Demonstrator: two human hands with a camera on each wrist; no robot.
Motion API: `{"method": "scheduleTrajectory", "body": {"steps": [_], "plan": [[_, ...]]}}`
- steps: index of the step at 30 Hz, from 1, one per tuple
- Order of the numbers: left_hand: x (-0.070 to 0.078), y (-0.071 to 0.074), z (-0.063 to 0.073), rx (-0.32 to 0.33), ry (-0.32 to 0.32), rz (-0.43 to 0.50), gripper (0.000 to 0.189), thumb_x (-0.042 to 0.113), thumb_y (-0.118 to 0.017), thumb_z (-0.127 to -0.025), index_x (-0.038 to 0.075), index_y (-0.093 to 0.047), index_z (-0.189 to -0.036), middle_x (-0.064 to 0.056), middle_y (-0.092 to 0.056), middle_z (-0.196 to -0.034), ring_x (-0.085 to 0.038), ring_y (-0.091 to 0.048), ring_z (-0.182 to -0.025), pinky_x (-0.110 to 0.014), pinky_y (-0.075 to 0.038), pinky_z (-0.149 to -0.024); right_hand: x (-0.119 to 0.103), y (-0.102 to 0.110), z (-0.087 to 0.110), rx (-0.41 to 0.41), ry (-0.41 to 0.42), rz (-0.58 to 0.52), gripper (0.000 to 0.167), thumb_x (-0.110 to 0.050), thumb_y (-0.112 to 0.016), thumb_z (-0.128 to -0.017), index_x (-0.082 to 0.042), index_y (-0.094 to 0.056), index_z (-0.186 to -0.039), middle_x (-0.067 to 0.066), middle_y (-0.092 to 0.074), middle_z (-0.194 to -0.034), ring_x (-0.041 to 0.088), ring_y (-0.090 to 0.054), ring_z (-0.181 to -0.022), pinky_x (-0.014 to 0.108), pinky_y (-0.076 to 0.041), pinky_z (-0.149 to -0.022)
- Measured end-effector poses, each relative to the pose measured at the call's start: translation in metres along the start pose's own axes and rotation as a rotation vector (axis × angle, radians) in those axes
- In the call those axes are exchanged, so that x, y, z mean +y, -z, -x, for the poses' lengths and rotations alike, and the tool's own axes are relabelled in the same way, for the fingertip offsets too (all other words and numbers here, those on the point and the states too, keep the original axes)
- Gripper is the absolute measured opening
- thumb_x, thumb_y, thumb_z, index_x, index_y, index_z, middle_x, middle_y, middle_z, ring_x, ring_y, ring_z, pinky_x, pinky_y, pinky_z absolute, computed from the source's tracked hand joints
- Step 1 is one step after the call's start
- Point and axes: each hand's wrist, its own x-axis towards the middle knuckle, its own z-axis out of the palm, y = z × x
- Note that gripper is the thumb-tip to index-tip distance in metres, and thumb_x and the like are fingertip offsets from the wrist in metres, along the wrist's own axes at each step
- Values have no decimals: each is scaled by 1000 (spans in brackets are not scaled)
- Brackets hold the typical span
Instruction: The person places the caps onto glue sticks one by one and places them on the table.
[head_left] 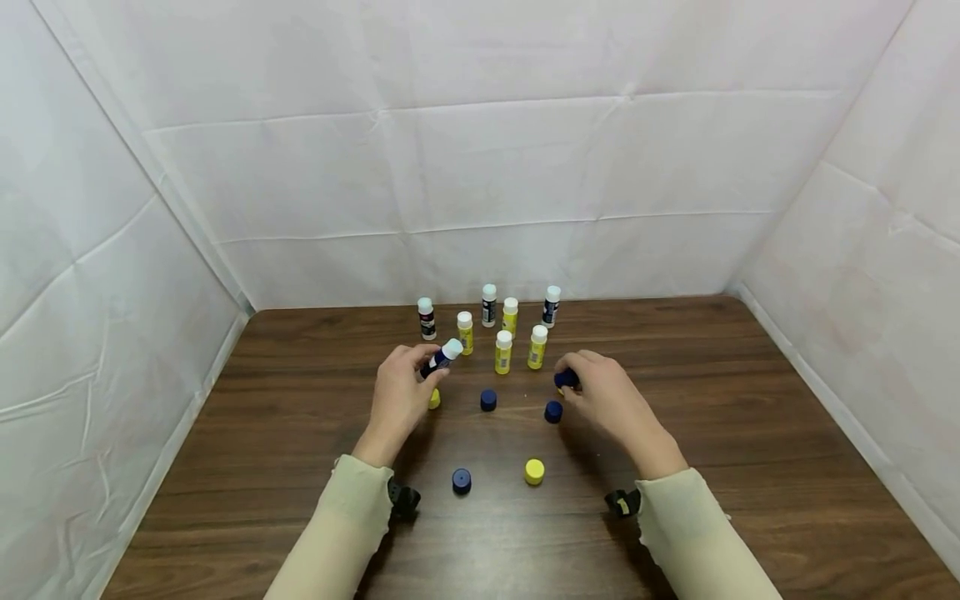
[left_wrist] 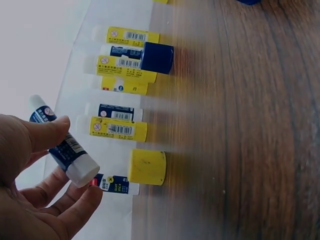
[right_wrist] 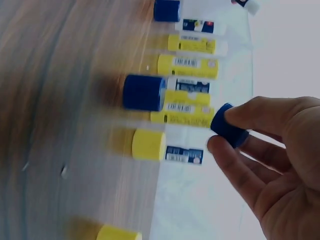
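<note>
Left hand (head_left: pixel 401 387) pinches a blue stick (left_wrist: pixel 66 150) between thumb and fingers, above the desk (head_left: pixel 247 467), tilted with one white end up and to the right in the head view. Right hand (head_left: pixel 603 396), well apart from it, grips a blue cap (right_wrist: pixel 229 127) between thumb and fingertips, also raised.

The stick looks light, stiff and smooth, so a gentle pinch should do; round as it is, it could roll or slip in a loose one. Its middle seems the best place to take hold, leaving both white ends free. The cap appears to be hard plastic, small and light, best taken by its sides.

Seven more sticks stand upright towards the rear edge, the yellow sticks (head_left: pixel 503 352) mixed with blue ones; being slim, they would probably topple at a knock. Behind them the cloth wall (head_left: pixel 480 167) limits reach. Another blue cap (head_left: pixel 553 412) sits just beside the right hand, a yellow cap (head_left: pixel 434 401) by the left, and others nearer the front. Widest room for moving lies outward of each hand, towards the side edges.
</note>
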Motion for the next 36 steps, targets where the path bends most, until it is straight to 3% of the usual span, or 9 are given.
{"method": "scheduleTrajectory", "body": {"steps": [5,13,18,23,28,36], "plan": [[3,-2,2,-17,-17,-8,33,22,-78,-92,17,-72,-125,-7,-61,-108,-21,-56,-81,-33,-48,-67,-10,-3,-14,10,-29,-71,22,-16,-73,-95,-14,-69,-117,4,-69,-113,21,-67,-97,42,-57,-82],[8,-5,0,-34,-49,-2,33,20,-78,-92,19,-73,-124,-7,-59,-106,-20,-51,-75,-32,-43,-62,-25,-10,-31,39,-41,-270,21,-15,-74,-95,-18,-70,-115,1,-71,-107,19,-70,-94,39,-59,-81],[11,-6,-1,-46,-65,-34,33,19,-79,-91,19,-74,-123,-7,-59,-107,-20,-53,-79,-33,-46,-66,-34,-19,-37,74,-81,-416,20,-16,-75,-95,-18,-70,-114,2,-71,-107,20,-71,-96,38,-60,-84],[12,-5,-1,-42,-95,-77,32,20,-81,-89,20,-76,-121,-4,-59,-104,-19,-54,-81,-33,-47,-68,-41,-25,-40,75,-137,-535,22,-15,-76,-93,-16,-72,-115,3,-72,-108,20,-70,-99,34,-61,-77],[13,-3,-1,-35,-142,-156,32,21,-82,-87,20,-77,-119,-2,-60,-101,-17,-56,-81,-33,-49,-69,-46,-29,-40,102,-167,-597,27,-17,-76,-93,-10,-73,-119,5,-74,-109,20,-69,-100,34,-59,-76],[17,-2,0,-9,-228,-218,31,20,-85,-84,19,-79,-114,-1,-63,-99,-17,-58,-86,-33,-52,-72,-52,-31,-40,154,-171,-587,26,-19,-75,-94,-11,-73,-118,4,-75,-109,20,-70,-99,40,-58,-82]]}}
